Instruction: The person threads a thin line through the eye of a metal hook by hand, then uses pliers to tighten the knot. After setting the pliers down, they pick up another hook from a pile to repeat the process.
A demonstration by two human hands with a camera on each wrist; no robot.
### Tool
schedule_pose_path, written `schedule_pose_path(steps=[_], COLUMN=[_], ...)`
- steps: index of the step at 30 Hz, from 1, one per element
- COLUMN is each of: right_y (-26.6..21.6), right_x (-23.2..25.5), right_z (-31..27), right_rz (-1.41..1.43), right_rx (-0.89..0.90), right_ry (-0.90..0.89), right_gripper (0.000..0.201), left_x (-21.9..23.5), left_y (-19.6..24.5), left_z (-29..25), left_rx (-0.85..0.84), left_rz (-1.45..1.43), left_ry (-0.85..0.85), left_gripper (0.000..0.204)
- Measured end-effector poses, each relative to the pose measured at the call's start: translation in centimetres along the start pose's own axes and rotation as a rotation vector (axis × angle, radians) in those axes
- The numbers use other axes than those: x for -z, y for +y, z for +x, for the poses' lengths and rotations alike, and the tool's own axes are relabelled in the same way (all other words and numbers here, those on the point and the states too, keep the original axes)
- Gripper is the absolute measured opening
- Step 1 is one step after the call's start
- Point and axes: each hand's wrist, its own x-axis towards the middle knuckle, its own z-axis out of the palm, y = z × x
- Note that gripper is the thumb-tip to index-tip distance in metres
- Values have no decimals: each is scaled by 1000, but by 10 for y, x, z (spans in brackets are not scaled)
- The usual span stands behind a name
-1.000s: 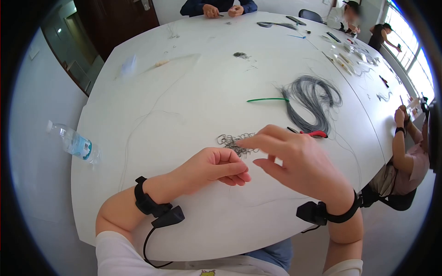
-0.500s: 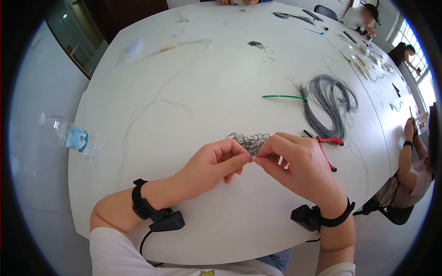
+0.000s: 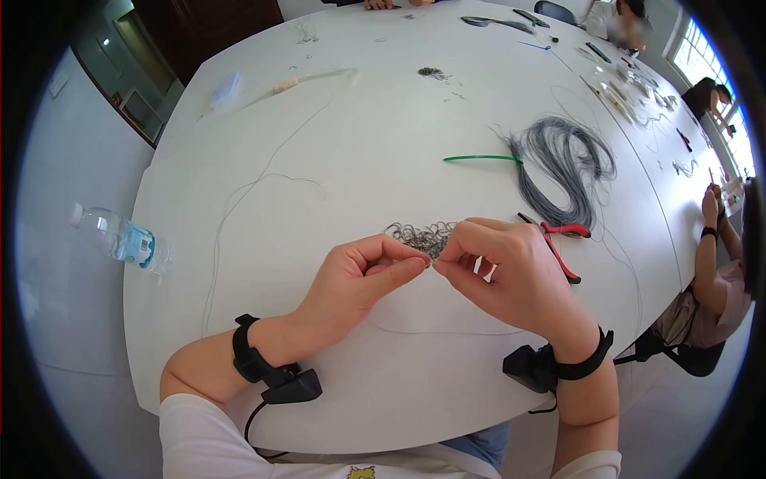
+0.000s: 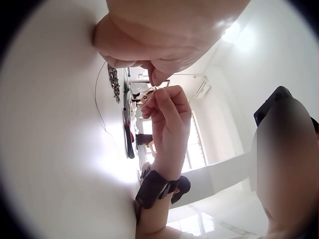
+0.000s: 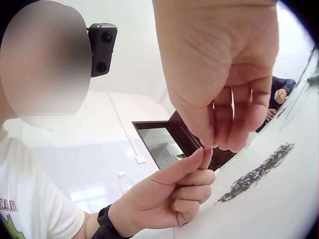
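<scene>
Just in front of the pile of small curved metal pieces [image 3: 419, 236], the fingertips of both hands nearly meet. My left hand [image 3: 351, 279] pinches a tiny piece [image 3: 428, 263] between thumb and index finger, its other fingers curled. From the other side my right hand [image 3: 519, 275] pinches at the same piece with thumb and index finger. In the left wrist view the tips of the right hand [image 4: 169, 124] come up against the left thumb. Fingers cover most of the piece, so its shape is hidden. A thin line [image 3: 447, 333] crosses the tabletop below the hands.
Red-handled pliers [image 3: 568, 230] lie right of the pile, below a grey hair-like bundle [image 3: 558, 172] with a green tie [image 3: 479, 157]. At the left edge lies a plastic bottle [image 3: 128, 239]. Farther back are a second small pile [image 3: 431, 72] and a wooden-handled tool [image 3: 286, 85].
My right hand, spread above the pile a second ago, has come down to the left hand's fingertips and closed to a pinch. The left hand's thumb and index finger still meet.
</scene>
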Motion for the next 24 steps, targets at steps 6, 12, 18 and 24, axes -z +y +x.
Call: schedule_pose_path(steps=[6, 12, 18, 24], right_y=[-3, 0, 22, 18], right_x=[3, 14, 28, -2], right_z=[0, -3, 5, 33], right_rz=[-2, 17, -211, -328], right_rx=[49, 1, -214, -135], right_ry=[-18, -99, 36, -89], right_gripper=[10, 9, 8, 5], left_x=[0, 0, 13, 16], left_y=[6, 5, -4, 4], left_z=[-2, -1, 16, 16], left_rx=[25, 45, -163, -156], left_rz=[-24, -39, 283, -3], left_ry=[4, 12, 141, 263], left_gripper=[10, 9, 10, 13])
